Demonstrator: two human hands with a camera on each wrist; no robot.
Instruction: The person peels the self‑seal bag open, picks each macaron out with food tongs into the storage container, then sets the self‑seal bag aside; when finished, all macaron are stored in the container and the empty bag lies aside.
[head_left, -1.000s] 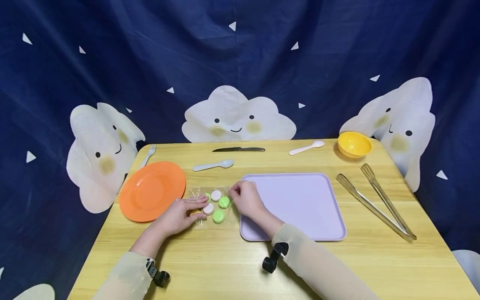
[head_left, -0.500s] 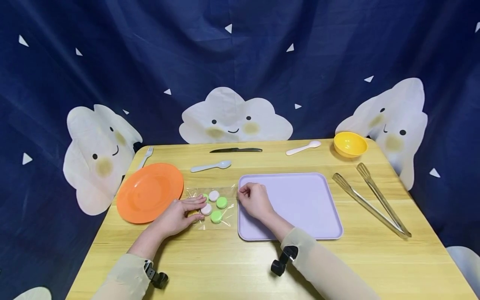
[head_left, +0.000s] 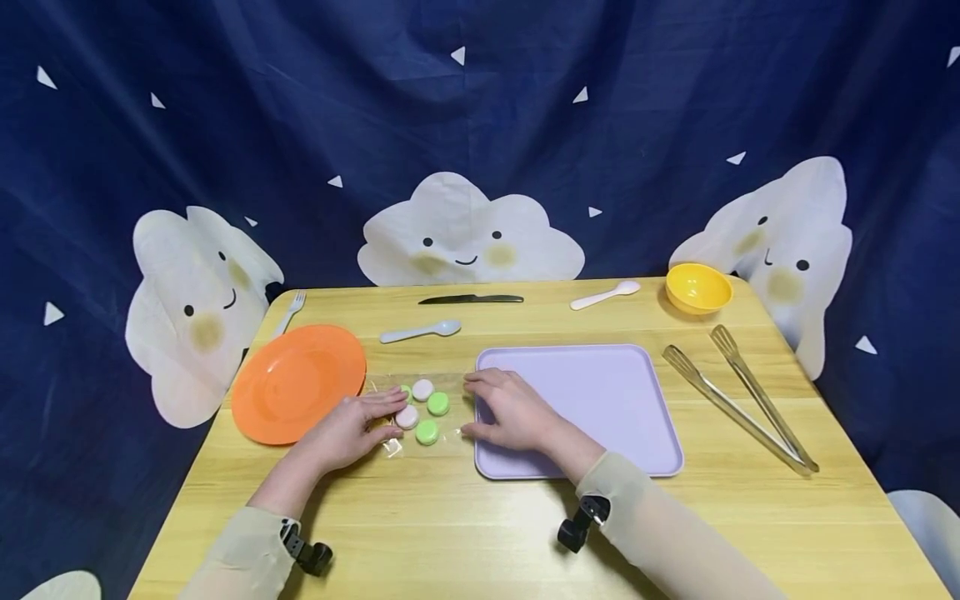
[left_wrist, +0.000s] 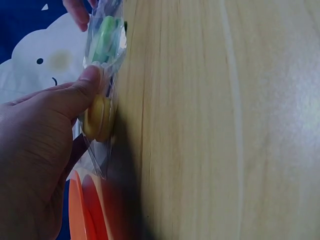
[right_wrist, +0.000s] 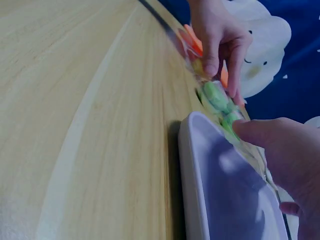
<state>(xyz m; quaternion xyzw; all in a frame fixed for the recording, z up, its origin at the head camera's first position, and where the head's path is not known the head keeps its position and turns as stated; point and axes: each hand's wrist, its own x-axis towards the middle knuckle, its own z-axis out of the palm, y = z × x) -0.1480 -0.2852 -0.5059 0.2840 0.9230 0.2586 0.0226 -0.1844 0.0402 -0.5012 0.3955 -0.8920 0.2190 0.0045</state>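
Observation:
A clear plastic bag [head_left: 453, 421] holding several macarons lies between the orange plate [head_left: 300, 387] and the lilac tray [head_left: 592, 408]. Green macarons [head_left: 438, 404] and pale ones show through the film. A yellow macaron [left_wrist: 98, 117] appears beneath my left hand in the left wrist view. My left hand [head_left: 345, 433] rests on the bag's left part, thumb and extended fingers set apart and touching it. At the bag's right end, over the tray's left rim, my right hand [head_left: 517, 412] spreads its thumb and fingers without gripping anything.
Farther back lie a grey spoon [head_left: 420, 332], a black knife [head_left: 471, 299], a pink spoon [head_left: 606, 295] and a fork [head_left: 291, 312]. The yellow bowl [head_left: 699, 290] stands at the back right. Metal tongs [head_left: 738, 408] lie right of the tray.
My right hand has shifted right from the bag's edge to the tray's left rim, and its pinched fingers have now spread apart. My left hand stays on the bag.

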